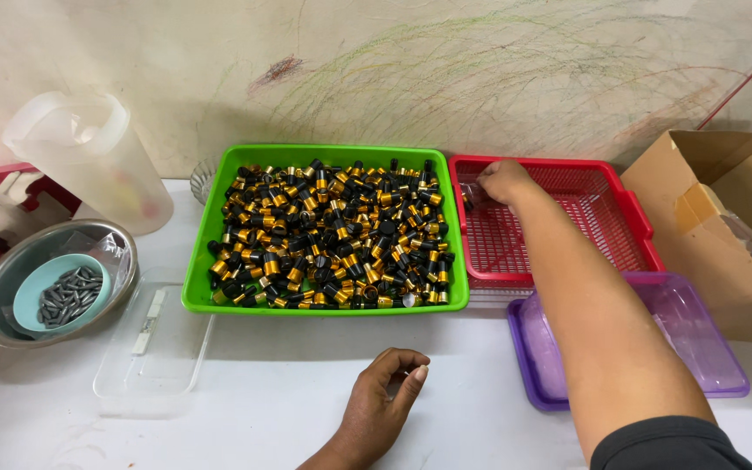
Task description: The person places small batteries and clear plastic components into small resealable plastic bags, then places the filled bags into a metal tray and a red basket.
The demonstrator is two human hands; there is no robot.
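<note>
Right hand (505, 181) is over in the red basket (567, 252), fingers pinching a small clear piece (470, 193). Left hand (385, 405) rests loosely curled, empty, on the table (289, 392).

Two bare arms come into the head view from the near edge. The right arm (602, 322) is long and bare from the wrist to above the elbow, where a dark, near-black short sleeve (668, 446) with a rounded hem covers the upper arm at the near right corner. The right hand (504, 181) wears no glove, ring or watch. The left hand (382, 402) is also bare, with short, pale fingernails (419, 372); only its wrist and a short part of the forearm show, with no sleeve in view.
</note>
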